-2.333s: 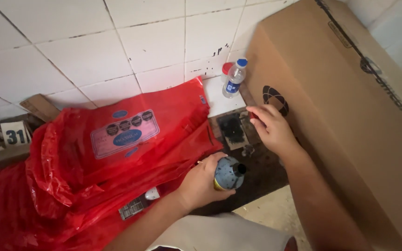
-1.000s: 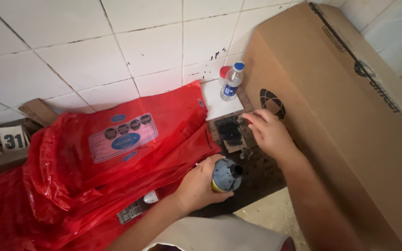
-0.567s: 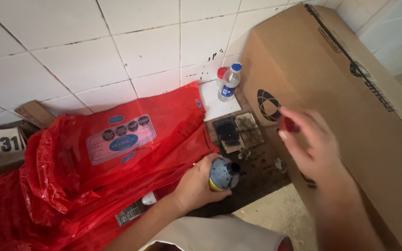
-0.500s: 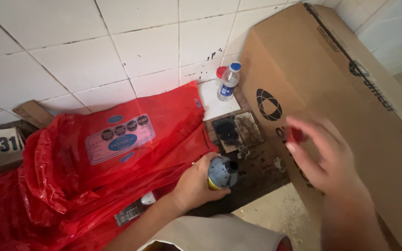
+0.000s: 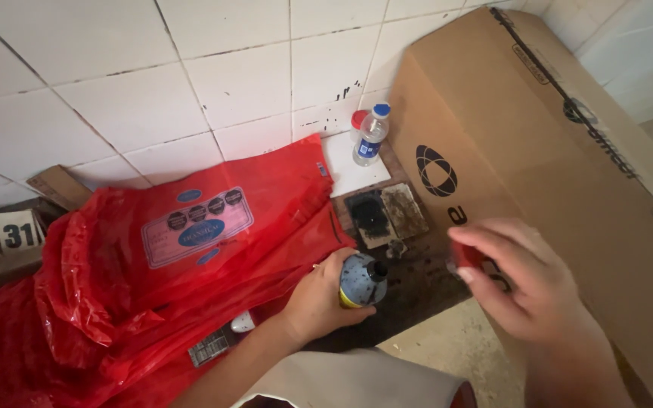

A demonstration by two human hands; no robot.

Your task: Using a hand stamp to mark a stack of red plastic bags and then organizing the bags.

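My left hand (image 5: 319, 302) is wrapped round the small spray can (image 5: 360, 281), rigid, probably light and slick, best gripped mid-body, while my right hand (image 5: 519, 283), off to its right, pinches a small red cap (image 5: 466, 255).

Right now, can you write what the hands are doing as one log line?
left hand: grips spray can, upright on dark floor | right hand: pinches small red cap, raised beside cardboard box | red plastic bag: left of can
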